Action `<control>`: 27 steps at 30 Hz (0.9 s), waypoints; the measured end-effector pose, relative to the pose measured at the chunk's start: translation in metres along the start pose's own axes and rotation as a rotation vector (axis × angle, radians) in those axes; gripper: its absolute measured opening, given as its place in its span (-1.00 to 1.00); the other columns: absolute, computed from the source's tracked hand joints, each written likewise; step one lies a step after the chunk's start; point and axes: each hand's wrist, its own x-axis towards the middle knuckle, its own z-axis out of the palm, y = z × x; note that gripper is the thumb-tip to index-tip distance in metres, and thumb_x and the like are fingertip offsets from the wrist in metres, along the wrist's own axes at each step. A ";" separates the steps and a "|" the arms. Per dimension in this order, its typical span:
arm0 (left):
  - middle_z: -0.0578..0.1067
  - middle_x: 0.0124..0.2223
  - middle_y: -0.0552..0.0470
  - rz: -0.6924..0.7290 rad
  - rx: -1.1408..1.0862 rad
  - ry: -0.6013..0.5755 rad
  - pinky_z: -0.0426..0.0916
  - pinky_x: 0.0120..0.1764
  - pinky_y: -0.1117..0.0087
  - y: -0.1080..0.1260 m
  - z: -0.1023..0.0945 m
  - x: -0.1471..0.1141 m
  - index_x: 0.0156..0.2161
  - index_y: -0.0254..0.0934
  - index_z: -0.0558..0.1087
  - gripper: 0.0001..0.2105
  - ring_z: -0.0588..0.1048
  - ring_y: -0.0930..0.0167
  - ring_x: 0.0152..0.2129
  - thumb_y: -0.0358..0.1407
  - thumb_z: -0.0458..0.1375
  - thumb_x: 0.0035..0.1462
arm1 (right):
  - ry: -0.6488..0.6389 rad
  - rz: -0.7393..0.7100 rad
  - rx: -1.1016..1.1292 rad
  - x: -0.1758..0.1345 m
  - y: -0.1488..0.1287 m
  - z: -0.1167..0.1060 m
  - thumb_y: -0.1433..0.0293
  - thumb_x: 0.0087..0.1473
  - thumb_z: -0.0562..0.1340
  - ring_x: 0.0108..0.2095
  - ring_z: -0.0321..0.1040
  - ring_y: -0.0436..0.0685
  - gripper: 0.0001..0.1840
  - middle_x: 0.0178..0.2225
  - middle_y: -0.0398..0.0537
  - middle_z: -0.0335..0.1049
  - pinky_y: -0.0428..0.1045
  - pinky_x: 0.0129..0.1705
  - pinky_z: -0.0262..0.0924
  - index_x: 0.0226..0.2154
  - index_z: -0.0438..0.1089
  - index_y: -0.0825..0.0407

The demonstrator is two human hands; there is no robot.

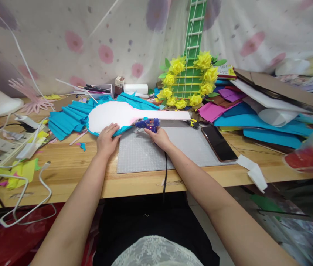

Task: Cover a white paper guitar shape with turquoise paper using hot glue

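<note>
A white guitar-shaped cutout (112, 114) lies on the table with its neck pointing right. Blue crepe paper (69, 119) spreads out from under its body, and a strip of it folds up along the near edge. My left hand (108, 137) rests flat on that near edge, fingers stretched over the blue strip and the white surface. In my right hand (158, 138) is a blue hot glue gun (151, 125) with a small red light. Its nozzle points left, close to where body and neck meet. A black cord runs from it over the table's front edge.
Under the neck lies a grey cutting mat (145, 155), with a phone (219, 143) on its right side. A green guitar with yellow paper flowers (177, 66) stands behind. Coloured paper sheets (256, 114) pile up at right. Cables and a power strip (3, 155) crowd the left.
</note>
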 end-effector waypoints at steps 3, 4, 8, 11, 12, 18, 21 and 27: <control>0.43 0.09 -0.04 -0.021 0.007 -0.020 0.19 0.15 0.14 0.001 0.000 0.000 -0.01 -0.19 0.43 -0.67 0.32 0.30 0.11 -0.27 0.10 0.09 | 0.012 0.010 -0.005 -0.001 -0.002 -0.001 0.04 -0.03 0.23 -0.30 0.43 0.17 -0.57 -0.43 0.00 0.48 -0.03 -0.30 0.23 -0.29 0.42 0.07; 0.43 0.09 -0.03 -0.022 0.010 -0.021 0.19 0.15 0.13 0.001 0.000 0.000 -0.01 -0.19 0.43 -0.67 0.32 0.29 0.11 -0.26 0.10 0.09 | 0.017 0.011 -0.001 -0.001 -0.002 -0.001 0.04 -0.03 0.23 -0.31 0.43 0.18 -0.56 -0.44 0.00 0.48 -0.03 -0.30 0.23 -0.29 0.42 0.07; 0.44 0.08 -0.06 -0.003 0.015 -0.004 0.20 0.14 0.14 0.000 0.000 0.000 -0.02 -0.21 0.43 -0.67 0.33 0.29 0.10 -0.25 0.09 0.09 | 0.021 0.014 0.036 -0.001 0.000 0.000 0.02 -0.04 0.22 -0.30 0.42 0.20 -0.55 -0.44 0.02 0.48 -0.02 -0.31 0.23 -0.29 0.43 0.07; 0.44 0.08 -0.07 0.005 0.025 -0.005 0.20 0.13 0.12 0.001 -0.001 0.001 -0.01 -0.20 0.42 -0.67 0.33 0.29 0.10 -0.22 0.07 0.12 | 0.041 0.003 0.075 -0.003 0.001 -0.002 0.03 -0.05 0.24 -0.30 0.42 0.19 -0.54 -0.40 0.04 0.49 -0.01 -0.30 0.24 -0.28 0.44 0.07; 0.44 0.08 -0.07 0.007 0.033 -0.001 0.20 0.13 0.12 0.002 -0.002 0.001 0.00 -0.20 0.42 -0.67 0.33 0.28 0.10 -0.21 0.06 0.13 | 0.057 -0.018 0.084 -0.004 0.001 -0.006 0.04 -0.06 0.25 -0.30 0.42 0.19 -0.53 -0.37 0.04 0.50 -0.01 -0.28 0.24 -0.27 0.44 0.08; 0.42 0.09 -0.11 0.003 0.069 0.094 0.17 0.14 0.15 0.007 -0.008 0.003 0.06 -0.25 0.37 -0.64 0.32 0.29 0.11 -0.19 -0.04 0.21 | -0.040 -0.278 0.008 -0.007 0.005 -0.057 0.12 -0.19 0.34 -0.27 0.39 0.17 -0.53 -0.33 -0.05 0.49 0.01 -0.21 0.22 -0.25 0.48 0.08; 0.40 0.11 -0.14 -0.011 0.078 0.149 0.18 0.14 0.18 0.007 -0.011 0.003 0.09 -0.27 0.34 -0.61 0.31 0.30 0.11 -0.18 -0.06 0.23 | -0.038 -0.174 -0.064 -0.001 0.015 -0.086 0.11 -0.24 0.36 -0.35 0.38 0.15 -0.52 -0.40 -0.04 0.47 0.02 -0.27 0.22 -0.30 0.49 0.10; 0.40 0.11 -0.15 -0.019 0.078 0.154 0.18 0.14 0.17 0.009 -0.013 0.003 0.09 -0.27 0.34 -0.61 0.32 0.29 0.11 -0.17 -0.07 0.23 | 0.227 0.045 -0.075 0.020 0.041 -0.102 0.12 -0.20 0.33 -0.34 0.40 0.18 -0.52 -0.38 0.08 0.48 0.04 -0.29 0.24 -0.28 0.46 0.15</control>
